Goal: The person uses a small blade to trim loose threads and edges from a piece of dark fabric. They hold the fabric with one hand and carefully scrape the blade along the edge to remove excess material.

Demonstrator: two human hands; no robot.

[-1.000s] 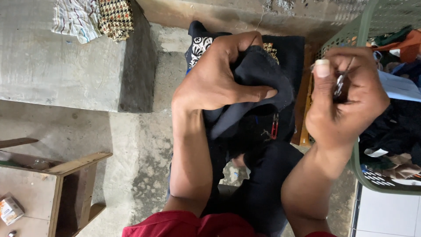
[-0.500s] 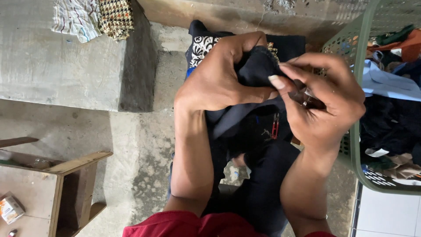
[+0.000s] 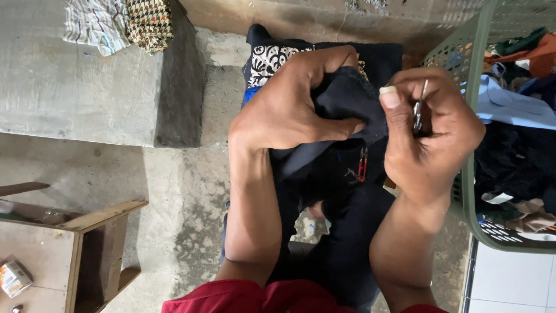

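Note:
My left hand [image 3: 292,107] grips a bunched fold of dark navy fabric [image 3: 341,168] that drapes down over my lap. My right hand [image 3: 431,136] is closed around a small metal thread snipper [image 3: 418,110], its tip pointing up beside the fold. A second red-handled snipper [image 3: 362,164] lies on the dark cloth just below my hands. A black-and-white patterned cloth [image 3: 272,58] shows beyond my left hand.
A green plastic laundry basket [image 3: 466,64] full of clothes stands at the right. Folded patterned cloths [image 3: 119,23] lie on a concrete ledge [image 3: 87,93] at upper left. A wooden stool [image 3: 87,243] with a small box [image 3: 13,277] sits lower left.
My right hand swung in against the fabric fold half a second ago, then drew back slightly right with the snipper upright. My left hand kept its grip on the cloth.

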